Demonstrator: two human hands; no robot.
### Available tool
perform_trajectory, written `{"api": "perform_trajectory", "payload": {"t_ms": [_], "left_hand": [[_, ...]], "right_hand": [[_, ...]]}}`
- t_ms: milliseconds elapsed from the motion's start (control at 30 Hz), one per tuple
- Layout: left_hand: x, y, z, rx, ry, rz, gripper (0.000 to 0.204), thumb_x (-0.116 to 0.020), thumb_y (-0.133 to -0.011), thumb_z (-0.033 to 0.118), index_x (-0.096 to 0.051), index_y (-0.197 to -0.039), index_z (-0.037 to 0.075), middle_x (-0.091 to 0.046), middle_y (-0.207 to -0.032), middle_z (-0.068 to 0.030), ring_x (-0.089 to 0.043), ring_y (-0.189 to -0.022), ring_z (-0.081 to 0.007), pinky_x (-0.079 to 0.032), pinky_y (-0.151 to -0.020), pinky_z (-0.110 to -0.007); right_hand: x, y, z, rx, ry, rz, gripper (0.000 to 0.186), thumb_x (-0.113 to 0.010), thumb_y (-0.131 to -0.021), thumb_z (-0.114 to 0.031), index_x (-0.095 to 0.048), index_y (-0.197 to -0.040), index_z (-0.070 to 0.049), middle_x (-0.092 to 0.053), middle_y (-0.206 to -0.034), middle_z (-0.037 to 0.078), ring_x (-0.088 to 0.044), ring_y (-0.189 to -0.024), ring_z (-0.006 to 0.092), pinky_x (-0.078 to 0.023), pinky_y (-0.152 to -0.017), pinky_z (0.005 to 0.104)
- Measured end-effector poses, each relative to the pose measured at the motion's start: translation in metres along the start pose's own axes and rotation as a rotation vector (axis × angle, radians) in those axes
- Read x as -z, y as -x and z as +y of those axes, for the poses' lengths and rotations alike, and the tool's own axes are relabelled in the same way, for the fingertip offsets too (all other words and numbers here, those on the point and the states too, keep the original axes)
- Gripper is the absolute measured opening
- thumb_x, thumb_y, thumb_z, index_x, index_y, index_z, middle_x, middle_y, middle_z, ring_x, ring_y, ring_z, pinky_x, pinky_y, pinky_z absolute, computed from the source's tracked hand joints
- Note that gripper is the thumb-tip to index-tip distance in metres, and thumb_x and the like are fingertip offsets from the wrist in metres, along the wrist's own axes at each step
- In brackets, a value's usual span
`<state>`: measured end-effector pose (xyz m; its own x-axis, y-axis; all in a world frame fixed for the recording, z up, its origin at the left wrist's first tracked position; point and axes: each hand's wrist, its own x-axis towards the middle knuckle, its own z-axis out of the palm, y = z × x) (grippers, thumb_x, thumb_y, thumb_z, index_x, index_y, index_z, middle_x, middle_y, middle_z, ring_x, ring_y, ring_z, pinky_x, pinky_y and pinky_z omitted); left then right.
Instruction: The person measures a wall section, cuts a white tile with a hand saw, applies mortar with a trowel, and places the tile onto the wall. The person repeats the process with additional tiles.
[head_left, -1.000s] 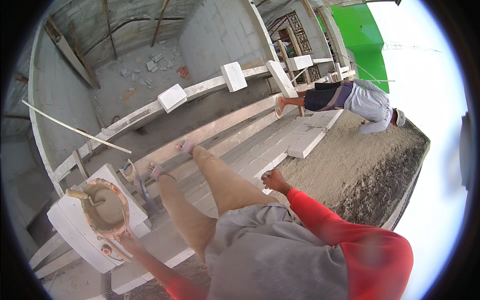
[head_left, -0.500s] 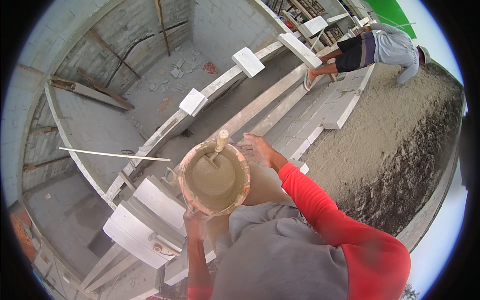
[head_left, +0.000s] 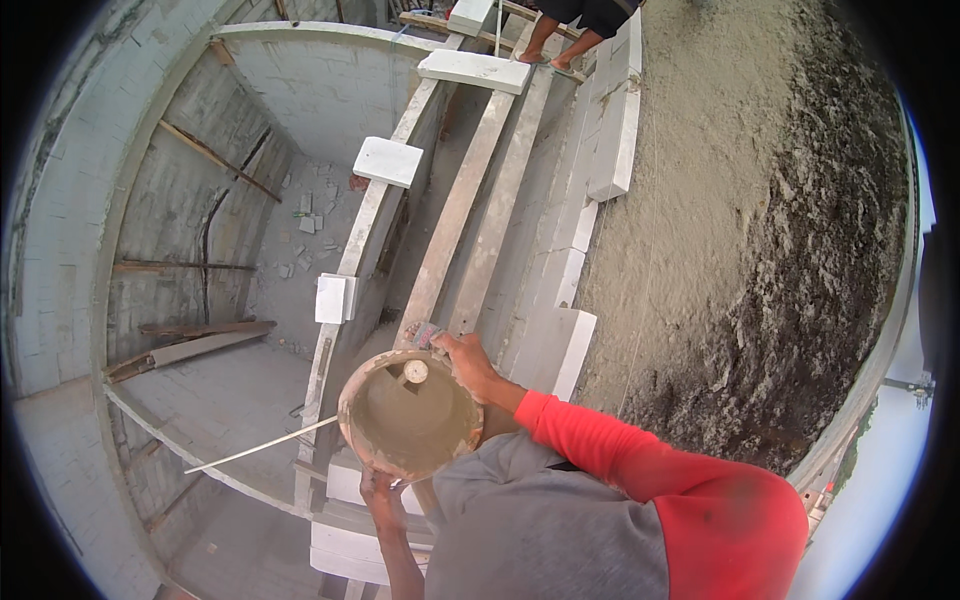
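An orange, mortar-smeared bucket is held in front of my body. Wet grey mortar fills much of it. A trowel's round handle end sticks up near the far rim, its blade mostly hidden in the mortar. My left hand grips the bucket at its near side, low on the left. At the far right rim, my right hand is closed on the bucket, with some fingers out of sight. Beside its thumb is a small greyish-pink patch that I cannot make out.
Two long planks run ahead over a gap beside a block wall. White blocks sit on the narrow wall top at left, above a lower room. Rough mortar ground lies right. A co-worker's legs stand far ahead.
My view has swung to the right, so the planks now run ahead. My right hand, open beside the bucket before, has closed on its far right rim. My left hand keeps its grip.
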<state>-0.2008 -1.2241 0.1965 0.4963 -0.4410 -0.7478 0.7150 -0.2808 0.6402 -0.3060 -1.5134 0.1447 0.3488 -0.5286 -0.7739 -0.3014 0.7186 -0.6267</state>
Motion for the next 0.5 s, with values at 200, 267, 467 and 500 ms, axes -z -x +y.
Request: {"api": "perform_trajectory", "payload": {"t_ms": [200,267,467,500], "left_hand": [[-0.041,-0.019,0.012,-0.003,0.163,0.106,0.054,-0.065,-0.101,0.022,-0.055,-0.150,0.001,-0.064,-0.141,-0.0137,-0.065,-0.127,-0.0288,-0.059,-0.102,-0.049],[-0.053,-0.029,0.021,0.027,0.178,0.096,0.054,-0.067,-0.100,0.018,-0.055,-0.150,0.000,-0.064,-0.142,-0.0135,-0.065,-0.128,-0.0281,-0.057,-0.104,-0.047],[-0.060,-0.042,0.044,-0.077,0.127,0.051,0.059,-0.073,-0.089,-0.002,-0.059,-0.146,-0.003,-0.070,-0.135,-0.0118,-0.070,-0.118,-0.0246,-0.057,-0.101,-0.039],[-0.057,-0.043,0.049,-0.076,0.128,0.028,0.055,-0.074,-0.088,-0.004,-0.061,-0.141,-0.003,-0.071,-0.128,-0.0108,-0.071,-0.112,-0.0231,-0.058,-0.097,-0.038]], "right_hand": [[0.014,-0.008,-0.017,0.238,-0.001,0.064,0.052,-0.058,-0.103,-0.041,-0.066,-0.082,0.006,-0.056,-0.066,0.005,-0.047,-0.062,0.0164,-0.043,-0.063,0.0394],[0.019,-0.009,-0.021,0.230,0.001,0.089,0.055,-0.056,-0.103,-0.043,-0.068,-0.085,0.007,-0.056,-0.066,0.006,-0.048,-0.063,0.0170,-0.044,-0.064,0.0394],[0.041,-0.007,-0.023,0.093,-0.202,0.112,0.062,-0.057,-0.101,-0.054,-0.074,-0.095,0.005,-0.066,-0.076,0.010,-0.054,-0.066,0.0169,-0.046,-0.067,0.0382],[0.044,-0.007,-0.024,0.075,-0.270,0.094,0.064,-0.057,-0.101,-0.056,-0.075,-0.099,0.005,-0.069,-0.081,0.012,-0.056,-0.068,0.0170,-0.047,-0.069,0.0379]]}}
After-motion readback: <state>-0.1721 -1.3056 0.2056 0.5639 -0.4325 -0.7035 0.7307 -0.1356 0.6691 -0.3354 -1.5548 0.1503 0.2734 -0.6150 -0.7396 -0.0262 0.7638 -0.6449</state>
